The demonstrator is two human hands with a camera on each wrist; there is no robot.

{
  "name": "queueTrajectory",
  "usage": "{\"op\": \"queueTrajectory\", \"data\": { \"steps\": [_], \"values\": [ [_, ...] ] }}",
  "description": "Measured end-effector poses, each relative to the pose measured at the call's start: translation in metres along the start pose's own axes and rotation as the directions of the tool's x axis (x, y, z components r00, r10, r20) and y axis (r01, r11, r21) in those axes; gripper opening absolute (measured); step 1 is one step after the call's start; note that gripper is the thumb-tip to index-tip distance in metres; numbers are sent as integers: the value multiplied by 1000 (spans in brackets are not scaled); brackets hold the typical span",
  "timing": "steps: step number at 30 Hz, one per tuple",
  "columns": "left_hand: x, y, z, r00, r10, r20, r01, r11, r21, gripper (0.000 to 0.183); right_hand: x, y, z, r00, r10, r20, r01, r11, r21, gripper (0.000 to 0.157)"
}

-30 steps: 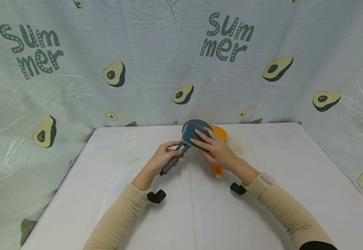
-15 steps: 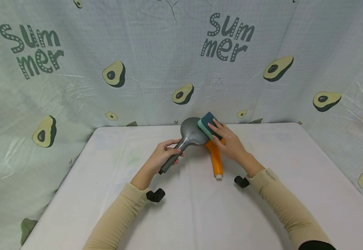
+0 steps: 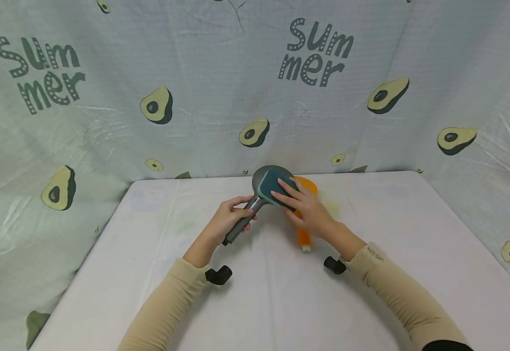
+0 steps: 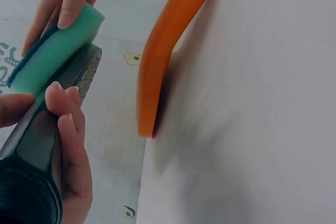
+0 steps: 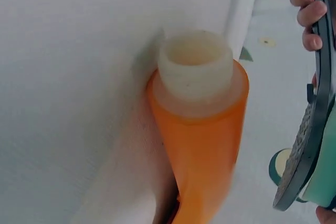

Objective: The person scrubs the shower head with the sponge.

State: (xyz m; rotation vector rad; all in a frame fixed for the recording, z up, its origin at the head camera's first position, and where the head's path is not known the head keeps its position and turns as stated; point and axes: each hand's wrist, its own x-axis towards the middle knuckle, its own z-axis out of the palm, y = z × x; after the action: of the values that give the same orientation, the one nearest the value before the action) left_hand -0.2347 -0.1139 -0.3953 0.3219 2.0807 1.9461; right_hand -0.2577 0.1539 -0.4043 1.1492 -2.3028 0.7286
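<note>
My left hand [image 3: 227,217] grips the handle of a grey shower head [image 3: 260,175], raised above the table with its round head pointing away. My right hand [image 3: 314,213] holds a sponge [image 3: 270,182] flat against the smooth back of that head. In the left wrist view the sponge [image 4: 68,51] shows green foam towards the shower head [image 4: 31,135] and a dark blue scouring side under the fingers. The nozzle face of the grey head [image 5: 296,156] appears edge-on in the right wrist view. Partly behind my right hand, an orange shower head [image 3: 304,240] lies on the table.
A white cloth covers the table [image 3: 220,312]. Behind it hangs a pale curtain [image 3: 211,73] printed with avocados and lettering. The orange shower head's pale threaded end [image 5: 195,72] faces the person.
My right hand slid the sponge right to the grey head's edge, tilting it, then came back left over the head. The left hand has stayed almost still, gripping the shower head.
</note>
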Motion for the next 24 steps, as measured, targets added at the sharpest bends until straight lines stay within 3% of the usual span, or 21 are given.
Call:
{"op": "queueTrajectory", "data": {
  "steps": [5, 12, 16, 20, 24],
  "values": [
    [0, -2, 1, 1000, -5, -1, 5, 1000, -7, 52, 1, 5, -4, 1000, 22, 0, -22, 1000, 19, 48],
    [1, 0, 1, 1000, -13, -12, 12, 1000, -21, 52, -2, 26, -11, 974, 225, -4, -224, 973, 48, 48],
    [1, 0, 1, 1000, -15, -13, 15, 999, -32, 52, -5, 30, -13, 957, 289, 5, -289, 955, 62, 49],
    [0, 0, 1, 1000, -21, -11, 21, 999, -33, 52, -4, 24, -10, 962, 273, 8, -273, 961, 50, 48],
    [0, -1, 1, 1000, -18, -7, 17, 999, -30, 51, -1, 12, -3, 990, 142, -8, -142, 989, 36, 48]
  ]
}}
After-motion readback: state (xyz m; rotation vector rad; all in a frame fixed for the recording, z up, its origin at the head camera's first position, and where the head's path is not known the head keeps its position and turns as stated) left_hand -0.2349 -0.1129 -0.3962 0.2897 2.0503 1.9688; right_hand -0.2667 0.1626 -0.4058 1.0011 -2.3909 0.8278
